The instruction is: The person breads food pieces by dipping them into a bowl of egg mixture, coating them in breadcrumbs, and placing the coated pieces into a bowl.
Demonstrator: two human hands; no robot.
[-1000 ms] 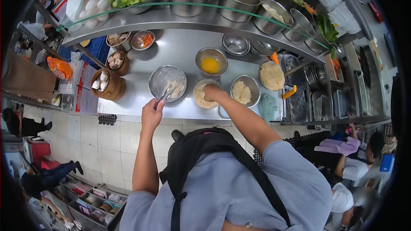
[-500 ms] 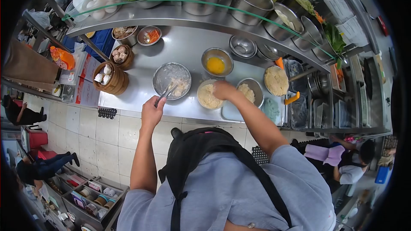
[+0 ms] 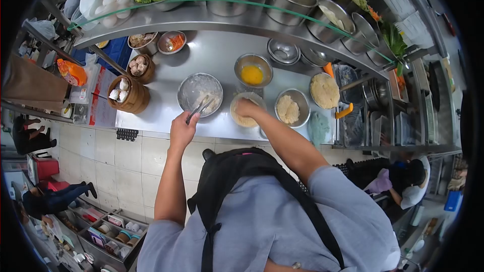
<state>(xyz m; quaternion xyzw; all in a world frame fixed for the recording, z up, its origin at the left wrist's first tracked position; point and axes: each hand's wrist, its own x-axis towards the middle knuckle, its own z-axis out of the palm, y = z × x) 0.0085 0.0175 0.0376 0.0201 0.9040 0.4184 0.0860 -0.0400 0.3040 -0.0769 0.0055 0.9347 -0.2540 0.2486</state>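
Dull, smooth steel is seen across the counter (image 3: 156,116). At its left, white rounded pieces (image 3: 119,92) are held in a cylindrical bamboo steamer (image 3: 139,99). Metal tongs (image 3: 200,107) are gripped by the left hand (image 3: 182,130), their tips lowered into a round steel bowl (image 3: 189,88) smeared with chalky white powder. Beside it, grainy cream-coloured crumbs (image 3: 237,115) are held in a smaller bowl (image 3: 254,95), into which the right hand (image 3: 246,108) is dipped; its fingertips are hidden, so whether anything is grasped cannot be told. Just behind, glossy yellow liquid (image 3: 252,75) is contained in a deep bowl (image 3: 244,64). Farther right, rough, crumb-coated lumps (image 3: 288,111) are piled in a metal bowl (image 3: 304,109), with a crumpled green cloth (image 3: 318,128) laid near.
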